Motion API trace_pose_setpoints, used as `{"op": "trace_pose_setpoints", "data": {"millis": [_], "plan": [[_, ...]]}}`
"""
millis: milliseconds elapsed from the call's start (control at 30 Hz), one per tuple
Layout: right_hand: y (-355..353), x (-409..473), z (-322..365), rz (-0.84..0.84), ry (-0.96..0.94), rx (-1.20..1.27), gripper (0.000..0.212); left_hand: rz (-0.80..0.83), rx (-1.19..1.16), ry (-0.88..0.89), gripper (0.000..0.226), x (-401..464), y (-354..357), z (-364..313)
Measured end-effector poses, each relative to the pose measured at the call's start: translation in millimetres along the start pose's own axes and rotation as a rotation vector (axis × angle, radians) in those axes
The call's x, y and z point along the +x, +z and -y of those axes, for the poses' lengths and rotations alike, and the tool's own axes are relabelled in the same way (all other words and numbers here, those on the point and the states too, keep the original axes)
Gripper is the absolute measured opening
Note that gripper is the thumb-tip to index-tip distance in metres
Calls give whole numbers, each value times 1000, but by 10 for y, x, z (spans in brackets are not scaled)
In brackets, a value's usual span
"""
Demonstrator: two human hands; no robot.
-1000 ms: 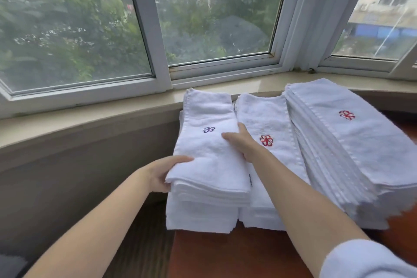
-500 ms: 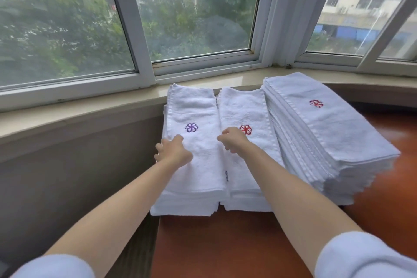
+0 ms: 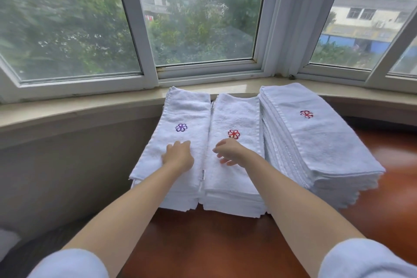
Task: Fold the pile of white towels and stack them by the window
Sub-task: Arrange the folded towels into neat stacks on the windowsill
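Resting left hand (image 3: pixel 178 157) on purple-flower towel (image 3: pixel 180 140), tag unreadable

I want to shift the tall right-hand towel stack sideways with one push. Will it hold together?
Probably not as one block. The tall stack is many thin, soft towels whose edges already splay unevenly toward the front, so a high push would likely shear the upper layers. It rests on smooth wood, so a low push may slide it.

three towel stacks (image 3: pixel 234 142) below window (image 3: pixel 203 18)
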State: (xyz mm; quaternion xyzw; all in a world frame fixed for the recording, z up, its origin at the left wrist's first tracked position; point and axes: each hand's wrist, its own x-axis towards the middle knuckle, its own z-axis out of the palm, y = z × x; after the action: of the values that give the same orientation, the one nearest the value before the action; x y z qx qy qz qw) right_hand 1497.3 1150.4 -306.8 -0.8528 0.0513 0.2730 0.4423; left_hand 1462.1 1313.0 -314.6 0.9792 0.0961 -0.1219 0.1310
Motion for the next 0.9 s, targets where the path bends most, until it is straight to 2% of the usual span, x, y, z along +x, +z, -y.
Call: {"op": "trace_pose_setpoints", "data": {"millis": [133,300,367,433,533,600,700,733,800,833,900], "plan": [[-185,-109,-9,-62,-55,-3,26,-63,-191,89,53,-67,-83,-283],[-813,-295,-99,-290,-119,34,29,-55,-448,145,38,-94,-137,-910],[-1116,-387,-183,-411,-142,22,35,32,-593,157,27,-107,-98,-1217],[-1415,-491,-309,-515,-134,-42,33,148,-707,148,20,-135,-37,-1546],[-1785,-606,-607,-562,-60,-194,37,273,-756,98,10,-204,101,-1981],[-1983,-662,-836,-600,20,-361,42,372,-747,39,25,-265,204,-2203],[-2240,-732,-1214,-664,172,-450,55,542,-777,-45,68,-297,368,-2398],[-2308,-785,-1322,-655,219,-396,65,590,-808,-58,78,-280,431,-2439],[-2419,-880,-1543,-543,282,-87,83,639,-833,-82,92,-235,542,-2506],[-2458,-918,-1649,-451,265,131,78,645,-838,-87,97,-214,591,-2526],[-2500,-1002,-1789,-229,243,388,48,644,-852,-94,102,-197,661,-2560]]}}
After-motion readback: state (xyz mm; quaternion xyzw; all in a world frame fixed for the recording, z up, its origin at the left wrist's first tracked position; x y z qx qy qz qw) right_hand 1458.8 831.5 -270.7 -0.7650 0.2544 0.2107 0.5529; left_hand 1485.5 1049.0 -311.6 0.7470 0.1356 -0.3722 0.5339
